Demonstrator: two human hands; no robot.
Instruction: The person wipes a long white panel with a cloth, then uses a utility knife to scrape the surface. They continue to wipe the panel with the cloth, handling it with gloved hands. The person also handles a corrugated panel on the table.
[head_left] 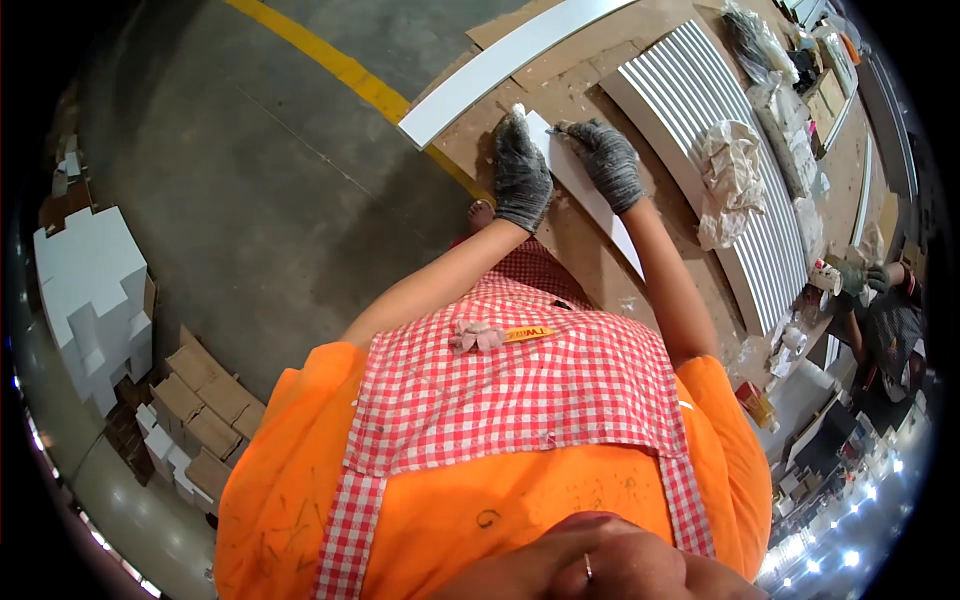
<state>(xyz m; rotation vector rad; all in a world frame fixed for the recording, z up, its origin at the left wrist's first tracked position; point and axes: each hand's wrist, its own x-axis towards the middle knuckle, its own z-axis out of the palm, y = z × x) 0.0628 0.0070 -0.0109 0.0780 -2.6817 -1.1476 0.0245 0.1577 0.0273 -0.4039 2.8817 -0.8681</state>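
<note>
A long narrow white board (592, 198) lies at an angle on the brown worktop in front of me. My left hand (522, 178), in a grey knit glove, closes on the board's left edge near its far end; something white shows at its fingertips. Over the board's right edge, near the same end, my right hand (608, 165) is bent, also in a grey glove. Its fingers are pinched together around a small dark thing that I cannot make out. My right forearm passes over the near part of the board.
A white panel (500, 75) lies along the worktop's far edge. To the right stand many white strips in a stack (690, 110), with a crumpled cream cloth (733, 175) on it. Plastic-wrapped bundles (785, 125) lie beyond. Another person's gloved hand (878, 278) is at far right. Cartons (205, 400) stand left.
</note>
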